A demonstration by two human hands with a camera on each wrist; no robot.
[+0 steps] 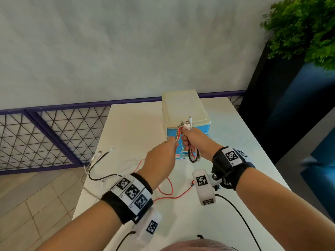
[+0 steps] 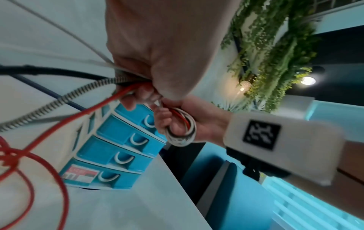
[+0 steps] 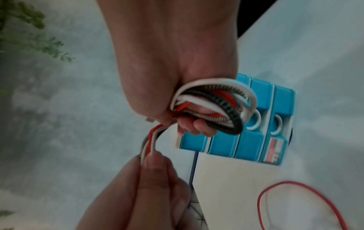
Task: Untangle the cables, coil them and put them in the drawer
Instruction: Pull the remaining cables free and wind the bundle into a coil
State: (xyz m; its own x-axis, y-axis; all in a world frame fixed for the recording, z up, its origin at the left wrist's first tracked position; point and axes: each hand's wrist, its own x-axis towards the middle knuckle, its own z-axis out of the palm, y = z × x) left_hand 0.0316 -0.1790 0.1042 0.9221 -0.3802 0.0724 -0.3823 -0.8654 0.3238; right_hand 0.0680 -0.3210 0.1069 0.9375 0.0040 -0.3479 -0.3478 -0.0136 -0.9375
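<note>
A person's two hands work a bundle of cables above a white tabletop [image 1: 226, 223], in front of a small drawer unit [image 1: 183, 109] with a cream top and blue drawers.

The right hand [image 1: 194, 140] is closed in a fist around a coil of cables [image 3: 212, 107]: white, red, black and striped braided strands looped together. The loops hang out below the fist, and several plug ends [image 1: 187, 124] stick up above it.

The left hand [image 1: 161, 160] is just beside the right, almost touching it. Its thumb and fingers pinch the same group of strands where they leave the coil, so a short arch of red, white and dark cable runs between the two hands.

From the left hand the loose lengths trail down to the tabletop. A red cable [image 1: 170, 191] curls in loops near the wrists, and a black cable [image 1: 98, 161] runs off toward the left edge.

In the left wrist view, four drawers with white curved handles show on the unit, all closed; the lowest [image 2: 104, 175] carries a red and white sticker.

A leafy green plant [image 1: 306, 28] stands at the far right.
</note>
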